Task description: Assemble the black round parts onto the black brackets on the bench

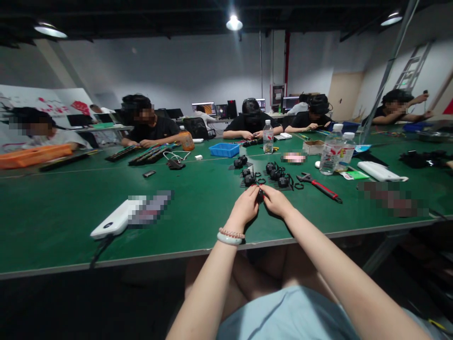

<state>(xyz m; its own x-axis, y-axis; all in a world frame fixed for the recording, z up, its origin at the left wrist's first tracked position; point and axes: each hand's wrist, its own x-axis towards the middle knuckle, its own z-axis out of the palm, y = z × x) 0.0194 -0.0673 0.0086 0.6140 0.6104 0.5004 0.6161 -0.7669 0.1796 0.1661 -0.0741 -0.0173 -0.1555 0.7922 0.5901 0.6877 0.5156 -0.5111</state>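
My left hand (247, 205) and my right hand (278, 200) meet over the near part of the green table. Between their fingertips they grip a small black part (261, 195), mostly hidden by the fingers, so its kind is unclear. Just beyond lie several round black parts with thin prongs, among them one black part (283, 181) and another (249, 179). Loose black rings lie among them, such as the ring (299, 186) to the right. An adjustable wrench (320, 187) with a red and black handle rests to the right of these.
On the green table (198, 208), a white power bank (118, 218) lies left and a white device (380, 171) right. Water bottles (329, 153) stand at right; a blue tray (224, 150) and an orange bottle (186, 139) sit farther back. Several people work along the far side.
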